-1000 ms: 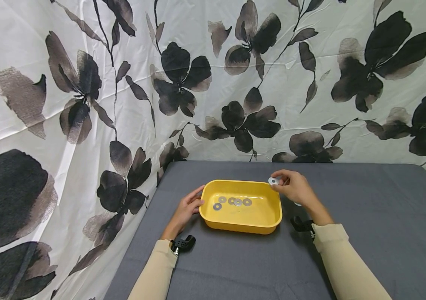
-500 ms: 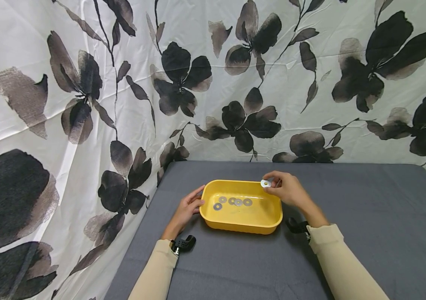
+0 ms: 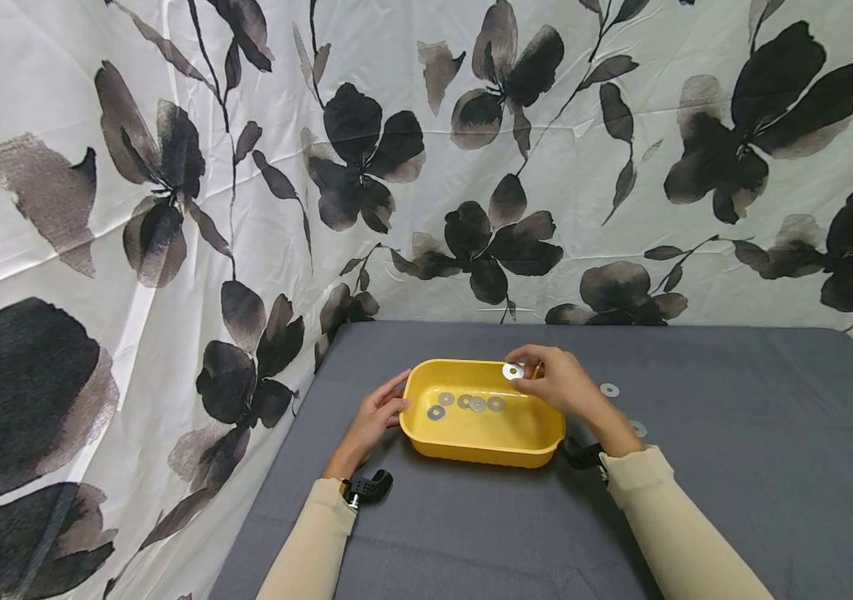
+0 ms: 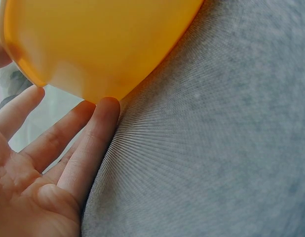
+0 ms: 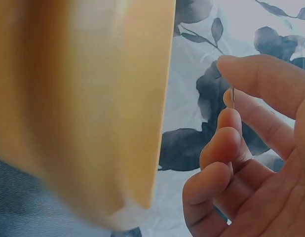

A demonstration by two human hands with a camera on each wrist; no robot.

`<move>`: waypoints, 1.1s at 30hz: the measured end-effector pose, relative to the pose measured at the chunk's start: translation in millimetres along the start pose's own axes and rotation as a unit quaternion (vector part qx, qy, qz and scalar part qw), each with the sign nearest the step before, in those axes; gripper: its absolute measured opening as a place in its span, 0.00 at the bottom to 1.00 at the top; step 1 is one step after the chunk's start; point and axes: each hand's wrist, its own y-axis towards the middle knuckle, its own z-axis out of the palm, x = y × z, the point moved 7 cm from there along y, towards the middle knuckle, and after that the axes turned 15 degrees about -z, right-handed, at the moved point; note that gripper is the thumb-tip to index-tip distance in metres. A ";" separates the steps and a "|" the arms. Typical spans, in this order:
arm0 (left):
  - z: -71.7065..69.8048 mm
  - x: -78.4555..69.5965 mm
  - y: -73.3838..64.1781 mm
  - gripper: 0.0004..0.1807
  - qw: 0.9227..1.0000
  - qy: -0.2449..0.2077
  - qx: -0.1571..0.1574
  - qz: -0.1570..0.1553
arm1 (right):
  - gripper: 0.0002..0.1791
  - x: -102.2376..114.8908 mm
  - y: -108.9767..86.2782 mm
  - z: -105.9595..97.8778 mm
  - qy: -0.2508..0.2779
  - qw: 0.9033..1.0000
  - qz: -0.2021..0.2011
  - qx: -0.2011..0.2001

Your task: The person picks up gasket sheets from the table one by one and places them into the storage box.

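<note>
A yellow plastic tub (image 3: 482,450) stands on the table, with several flat metal washers (image 3: 496,404) lying on its floor. My left hand (image 3: 368,425) is at the tub's left end, its nearly straight fingers touching the outer wall, as the left wrist view also shows. Between thumb and fingertips, my right hand (image 3: 557,379) pinches another washer (image 3: 511,372) above the tub's far right rim. That washer appears edge-on in the right wrist view, as a thin strip of metal (image 5: 233,98) between the fingers.
Two more washers lie on the grey cloth to the right of the tub: one farther back (image 3: 609,389), and one (image 3: 638,428) partly hidden by the right wrist. A floral curtain (image 3: 411,167) hangs behind and left of the grey table (image 3: 756,467).
My right hand has moved left with the pinched washer, from beside the tub's right corner to over its far rim. Two washers on the cloth have come into sight. The left hand stays put.
</note>
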 end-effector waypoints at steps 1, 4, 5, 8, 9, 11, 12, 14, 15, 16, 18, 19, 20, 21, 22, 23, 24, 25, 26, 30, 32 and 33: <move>0.1 0.0 -0.1 0.29 1.000 0.001 -0.001 0.000 | 0.16 2.1 0.0 0.0 0.000 1.000 -0.002 -0.001; 0.4 -0.2 -0.4 0.29 1.000 0.003 -0.001 0.000 | 0.16 8.2 -0.7 -0.1 0.000 1.000 -0.006 0.000; 0.6 -0.3 -0.4 0.30 1.000 0.003 0.000 0.000 | 0.16 9.9 -1.1 0.2 0.000 1.000 -0.006 0.001; 0.8 -0.6 -0.1 0.30 1.000 0.002 0.002 0.000 | 0.17 14.7 -1.6 2.0 -0.001 1.000 -0.006 0.007; 0.7 -0.4 0.2 0.30 1.000 0.001 0.002 0.000 | 0.17 16.0 -1.7 2.9 -0.001 1.000 -0.005 0.009; 0.7 -0.6 0.3 0.30 1.000 0.000 0.004 0.000 | 0.17 19.1 -1.8 5.2 0.000 1.000 -0.003 0.013; 0.6 -0.5 0.5 0.30 1.000 0.000 0.003 -0.001 | 0.17 20.7 -1.7 6.4 0.000 1.000 -0.002 0.015; 0.4 -0.2 0.5 0.30 1.000 0.002 0.002 -0.001 | 0.17 24.2 -1.6 9.0 0.001 1.000 0.000 0.019; 0.3 0.1 0.8 0.30 1.000 0.003 0.003 0.000 | 0.17 26.1 -1.5 10.3 0.001 1.000 0.001 0.021; 0.3 0.4 0.9 0.30 1.000 0.004 0.002 -0.001 | 0.18 27.7 -1.3 11.9 0.002 1.000 0.002 0.024; 0.3 1.2 1.3 0.30 1.000 0.004 0.003 -0.001 | 0.18 30.3 -0.8 15.7 0.000 1.000 0.001 0.026; 0.3 1.4 1.5 0.30 1.000 0.004 0.003 -0.001 | 0.19 31.6 -0.3 17.9 0.000 1.000 0.000 0.027; 0.2 1.5 1.6 0.30 1.000 0.003 0.004 -0.001 | 0.19 32.7 0.3 20.1 -0.001 1.000 -0.002 0.027; 0.3 1.5 1.6 0.30 1.000 0.003 0.005 -0.001 | 0.19 33.5 1.0 22.5 0.000 1.000 -0.004 0.027; 0.1 1.6 1.6 0.30 1.000 0.002 0.005 -0.002 | 0.18 33.9 1.5 24.8 -0.001 1.000 -0.004 0.027; 0.2 1.6 1.6 0.30 1.000 0.002 0.005 -0.001 | 0.18 34.2 2.1 27.2 -0.001 1.000 -0.004 0.027; 0.2 1.5 1.6 0.30 1.000 0.002 0.006 0.000 | 0.18 34.7 2.8 29.7 -0.002 1.000 -0.005 0.029; 0.2 1.5 1.6 0.30 1.000 0.002 0.006 0.000 | 0.17 34.9 3.2 32.1 -0.002 0.999 -0.004 0.032; 0.2 1.4 1.6 0.30 1.000 0.002 0.006 0.001 | 0.17 34.5 3.9 34.8 -0.001 0.999 -0.003 0.034; 0.2 1.0 1.6 0.31 1.000 0.003 0.006 0.004 | 0.17 34.1 6.3 44.7 -0.003 0.999 0.000 0.043; 0.4 0.6 1.7 0.31 1.000 0.001 0.008 0.005 | 0.17 34.4 7.6 49.0 -0.004 0.999 -0.001 0.043; 0.5 0.4 1.7 0.31 1.000 0.001 0.008 0.005 | 0.17 35.1 8.2 50.7 -0.006 0.999 -0.002 0.043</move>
